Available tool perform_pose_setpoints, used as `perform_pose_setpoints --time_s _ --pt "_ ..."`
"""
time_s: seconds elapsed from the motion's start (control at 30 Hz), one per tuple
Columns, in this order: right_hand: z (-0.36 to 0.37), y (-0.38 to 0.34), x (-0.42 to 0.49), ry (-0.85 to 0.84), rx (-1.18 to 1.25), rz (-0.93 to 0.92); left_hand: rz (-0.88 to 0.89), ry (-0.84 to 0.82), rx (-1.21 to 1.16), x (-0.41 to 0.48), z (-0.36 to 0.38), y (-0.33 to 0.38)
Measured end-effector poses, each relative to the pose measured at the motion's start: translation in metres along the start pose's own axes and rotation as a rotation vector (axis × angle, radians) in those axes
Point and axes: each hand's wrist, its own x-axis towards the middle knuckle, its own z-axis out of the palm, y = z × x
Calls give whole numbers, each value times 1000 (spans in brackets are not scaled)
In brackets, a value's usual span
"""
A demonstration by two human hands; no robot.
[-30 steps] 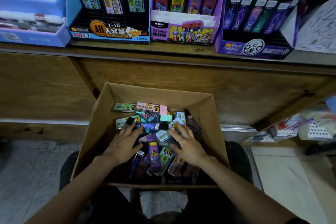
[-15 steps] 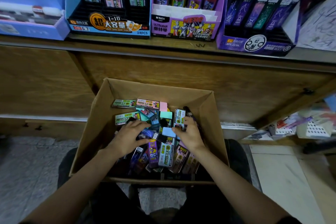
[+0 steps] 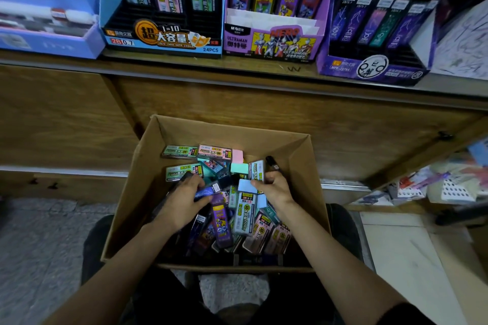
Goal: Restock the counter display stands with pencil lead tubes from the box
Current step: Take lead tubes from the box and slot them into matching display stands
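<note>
Two at once: lift the dark blue tube (image 3: 204, 192) gripped in the curled fingers (image 3: 196, 182) of the left hand (image 3: 182, 203) and the green-labelled tube (image 3: 256, 171) pinched by the right hand (image 3: 274, 188) straight clear of the box (image 3: 232, 128)

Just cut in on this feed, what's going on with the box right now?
A person sits facing the counter with a cardboard box of pencil lead tubes between the knees, both arms inside it. The left-hand grip curls round a dark blue tube. The right-hand grip pinches a pale tube standing on end. No tube is near the display stands on the counter.
</note>
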Motion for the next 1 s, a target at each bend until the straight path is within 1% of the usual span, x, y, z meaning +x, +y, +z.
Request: perform_pose_setpoints --time_s 0.1,0.2,0.23,0.3,0.37,0.43,0.53,0.6,0.83,0.93,1.0 --pt "5 10 -9 48 -16 -48 -63 -22 -128 -2 0 3" --pt "3 16 -15 71 50 15 -121 -42 -230 -1 1 6" --pt "2 17 -16 51 68 35 -135 -55 -254 0 1 7" --pt "3 17 -19 -39 81 26 -141 -85 -304 0 4 9" --pt "10 19 -23 -131 -19 -26 -142 -110 -335 0 6 12" --pt "15 22 -27 -160 -88 -40 -152 -128 -378 0 6 16" --pt "9 18 -31 -188 60 41 -163 -145 -467 -3 6 24" --pt "2 14 -33 -173 116 45 -156 -156 -510 -6 6 30" --pt "-16 -26 -51 -129 372 -104 -176 -255 -691 -13 -2 68" --pt "-24 -43 -60 -135 439 -140 -124 -219 -847 -15 -7 89" --pt "-30 -54 -66 -156 465 -175 -105 -194 -896 -15 -12 101"
